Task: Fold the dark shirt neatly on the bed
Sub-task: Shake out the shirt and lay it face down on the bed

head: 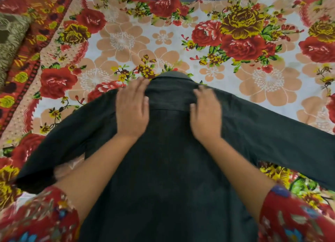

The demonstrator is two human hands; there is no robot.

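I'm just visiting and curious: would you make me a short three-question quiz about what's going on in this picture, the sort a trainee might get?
1. True or false: the long sleeves of the dark green-black collared shirt are already folded in over its body.
2. Where do the left hand and the right hand rest? A) on the cuffs B) on the shoulders, either side of the collar C) on the bottom hem
3. Fill in: the shirt lies on a ______-patterned bedsheet.

Key
1. False: both sleeves are spread outward to the sides.
2. B: both palms lie flat on the fabric just below the collar.
3. Floral, with red and yellow roses on a pale ground.
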